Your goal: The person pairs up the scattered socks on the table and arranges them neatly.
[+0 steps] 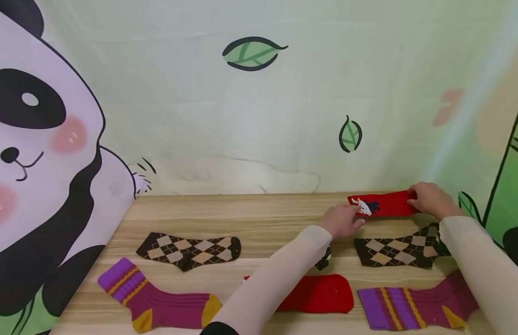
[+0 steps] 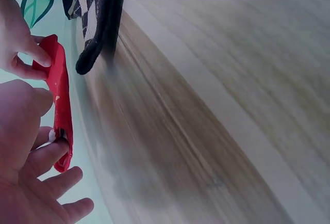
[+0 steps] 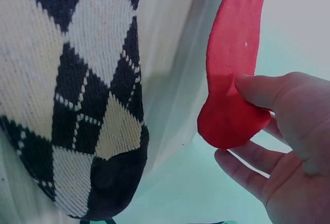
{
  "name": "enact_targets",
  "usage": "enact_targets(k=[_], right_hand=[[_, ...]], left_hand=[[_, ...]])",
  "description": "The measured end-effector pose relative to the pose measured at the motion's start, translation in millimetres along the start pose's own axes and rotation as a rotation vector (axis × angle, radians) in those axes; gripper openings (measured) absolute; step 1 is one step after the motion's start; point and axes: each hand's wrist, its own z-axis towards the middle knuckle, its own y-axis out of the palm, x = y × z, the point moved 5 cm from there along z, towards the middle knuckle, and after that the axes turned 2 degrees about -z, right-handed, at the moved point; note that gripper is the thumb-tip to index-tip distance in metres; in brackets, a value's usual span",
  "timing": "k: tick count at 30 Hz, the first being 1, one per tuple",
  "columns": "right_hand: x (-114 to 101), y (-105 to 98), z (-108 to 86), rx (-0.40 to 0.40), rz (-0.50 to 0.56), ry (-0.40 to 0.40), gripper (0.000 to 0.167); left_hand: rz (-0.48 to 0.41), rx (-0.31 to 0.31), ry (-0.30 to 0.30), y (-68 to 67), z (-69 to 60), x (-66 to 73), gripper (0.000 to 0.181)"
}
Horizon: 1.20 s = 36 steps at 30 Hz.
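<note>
Red fabric stands out right of centre in the head view: the sock (image 1: 395, 204) stretches near the bench's (image 1: 242, 211) upper edge, left hand (image 1: 340, 221) touching its printed end, right hand (image 1: 434, 200) gripping the other, seemingly to keep it straight. Lower left of the left wrist view, the left hand's fingers spread wide, probably steadying rather than clasping. Right of the right wrist view, thumb and fingers pinch the rounded end, likely for firmer control, beside an argyle sock (image 3: 77, 79).
</note>
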Motion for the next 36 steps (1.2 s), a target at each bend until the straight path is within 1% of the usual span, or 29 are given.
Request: enact_targets(k=[6, 12, 17, 21, 27, 31, 36], right_hand=[[-3, -4, -2.1, 0.027, -0.017, -0.029, 0.038], [-9, -10, -5.9, 0.057, -0.029, -0.042, 0.038], [-14, -15, -11.9, 0.083, -0.038, -0.066, 0.038], [-18, -19, -15.2, 0.106, -0.053, -0.09, 0.039], [-24, -21, -16.2, 0.133, -0.065, -0.125, 0.041], [-30, -23, -16.1, 0.146, -0.055, -0.145, 0.042], [-37, -25, -19.6, 0.164, -0.055, -0.166, 0.043]], left_hand=[[-0.002, 0.018, 0.022, -6.0, -6.4, -2.3, 0.052], [0.008, 0.031, 0.038, -10.4, -8.0, -6.8, 0.051], [0.021, 0.053, 0.041, -16.3, -8.9, -9.9, 0.051], [0.015, 0.069, 0.043, -21.3, -12.6, -11.7, 0.05], [-0.015, 0.075, 0.046, -21.3, -17.9, -19.7, 0.051], [-0.027, 0.086, 0.04, -23.0, -21.0, -26.7, 0.051], [-0.017, 0.109, 0.054, -25.9, -24.8, -31.9, 0.051]])
